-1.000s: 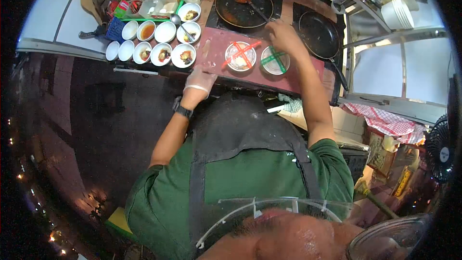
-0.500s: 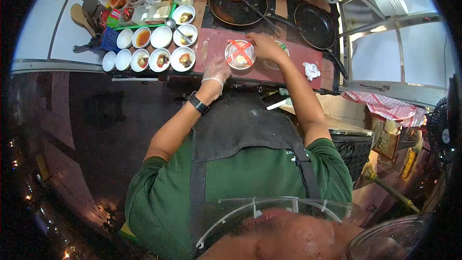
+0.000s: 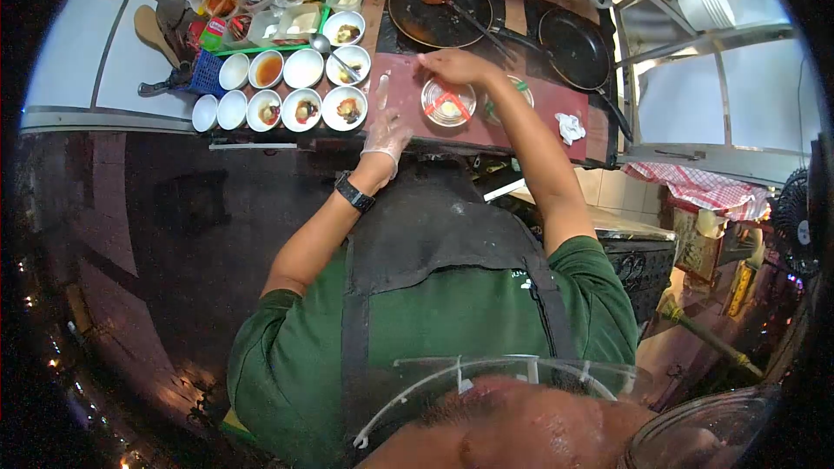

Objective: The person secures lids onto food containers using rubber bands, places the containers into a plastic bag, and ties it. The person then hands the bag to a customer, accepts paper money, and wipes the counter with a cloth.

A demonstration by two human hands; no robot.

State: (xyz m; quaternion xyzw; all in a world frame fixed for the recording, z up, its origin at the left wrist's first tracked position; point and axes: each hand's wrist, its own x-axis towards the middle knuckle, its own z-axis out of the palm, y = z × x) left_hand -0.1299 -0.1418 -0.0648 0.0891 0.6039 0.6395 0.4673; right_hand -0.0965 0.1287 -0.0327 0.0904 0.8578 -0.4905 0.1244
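Both hands at the board, striped tub between them

Red board (image 3: 406,85) lies along the front edge, presumably for a flat work spot within easy reach. Big pan (image 3: 417,28) sits behind it, small pan (image 3: 569,45) further right; handles angle toward my side, likely for quick grabbing. Right hand (image 3: 456,67), bare, reaches across just behind the red-striped tub; can't tell if the fingers grip anything. Left hand (image 3: 388,134), gloved, is at the board's front edge, fingers loose, no grasp visible, maybe steadying. Red-striped tub (image 3: 447,109) stands on the board; green-striped tub (image 3: 522,89) is partly behind my right forearm. White bowls (image 3: 233,110) stand in rows left, seemingly for easy picking. Spoon (image 3: 321,42) leans across one. Crumpled tissue (image 3: 570,128) lies rightmost, out of the way.
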